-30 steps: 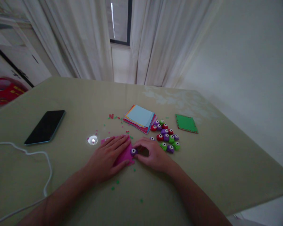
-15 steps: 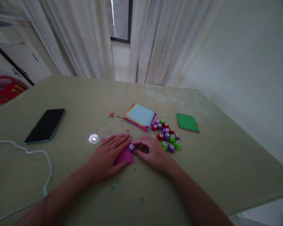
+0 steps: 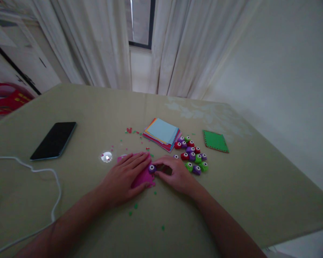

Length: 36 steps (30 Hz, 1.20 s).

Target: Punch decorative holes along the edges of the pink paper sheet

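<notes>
My left hand [image 3: 129, 175] lies flat with its fingers stretched over a pink sheet of paper [image 3: 142, 179], pressing it to the table. Between thumb and fingers, my right hand [image 3: 174, 175] grips a small purple paper punch [image 3: 152, 169] with a star mark on its white top. The punch sits at the paper's right edge, where the rim looks notched. Just beyond my right hand is a cluster of red, purple and green paper punches [image 3: 192, 156]. Tiny green cut-outs [image 3: 136, 206] are scattered in front of my hands, and red ones [image 3: 129, 130] lie farther back.
A stack of coloured paper squares [image 3: 163, 132] lies behind the hands. To its right is a green square [image 3: 215, 141] with a punched border. A black phone [image 3: 54, 141] and a white cable [image 3: 55, 179] are on the left. A small, shiny clear round thing [image 3: 106, 157] is near the paper.
The view has shifted slightly. Both hands keep their places on the paper and the punch, and the star on the punch's top shows more clearly now.
</notes>
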Available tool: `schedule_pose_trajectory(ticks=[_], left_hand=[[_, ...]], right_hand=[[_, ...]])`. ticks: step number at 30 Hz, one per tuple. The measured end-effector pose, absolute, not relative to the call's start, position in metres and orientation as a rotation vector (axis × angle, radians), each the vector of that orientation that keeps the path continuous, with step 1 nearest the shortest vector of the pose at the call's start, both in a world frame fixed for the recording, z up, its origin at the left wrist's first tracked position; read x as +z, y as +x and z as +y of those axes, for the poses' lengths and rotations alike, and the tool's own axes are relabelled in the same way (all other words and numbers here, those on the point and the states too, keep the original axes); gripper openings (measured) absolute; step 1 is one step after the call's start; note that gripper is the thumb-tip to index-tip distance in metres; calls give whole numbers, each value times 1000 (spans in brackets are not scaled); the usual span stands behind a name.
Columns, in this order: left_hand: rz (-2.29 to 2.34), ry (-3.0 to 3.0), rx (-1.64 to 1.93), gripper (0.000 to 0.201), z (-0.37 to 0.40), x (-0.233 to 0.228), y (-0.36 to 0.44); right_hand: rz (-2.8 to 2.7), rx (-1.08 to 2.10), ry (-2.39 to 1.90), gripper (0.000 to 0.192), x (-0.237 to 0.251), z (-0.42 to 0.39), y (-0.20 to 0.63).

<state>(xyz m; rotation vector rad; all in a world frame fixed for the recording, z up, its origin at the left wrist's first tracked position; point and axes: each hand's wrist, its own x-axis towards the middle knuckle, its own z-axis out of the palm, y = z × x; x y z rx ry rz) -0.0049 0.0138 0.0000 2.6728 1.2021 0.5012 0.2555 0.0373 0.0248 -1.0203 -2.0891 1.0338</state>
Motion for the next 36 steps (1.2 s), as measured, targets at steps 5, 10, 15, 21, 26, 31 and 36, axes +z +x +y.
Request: schedule_pose_trajectory(ticks=[5, 10, 15, 21, 26, 31, 36], left_hand=[[1189, 2667, 531, 75, 14, 0, -5], [1190, 2692, 501, 76, 15, -1, -5], [1185, 2697, 539, 76, 14, 1, -5], [1133, 2686, 789, 57, 11, 14, 0], [1058, 2718, 867, 36, 7, 23, 6], [1146, 2660, 688, 20, 3, 30, 7], [1140, 2654, 723, 33, 3, 26, 4]], right_hand=[[-2090, 1027, -1033, 25, 26, 37, 254], [-2083, 1031, -1035, 24, 25, 37, 254], [-2042, 1025, -1045, 31, 26, 36, 254], [-2034, 936, -1045, 29, 25, 34, 255], [-2101, 836, -958, 35, 29, 32, 255], [-2265, 703, -855, 37, 31, 29, 254], [-2253, 703, -930, 41, 30, 29, 253]])
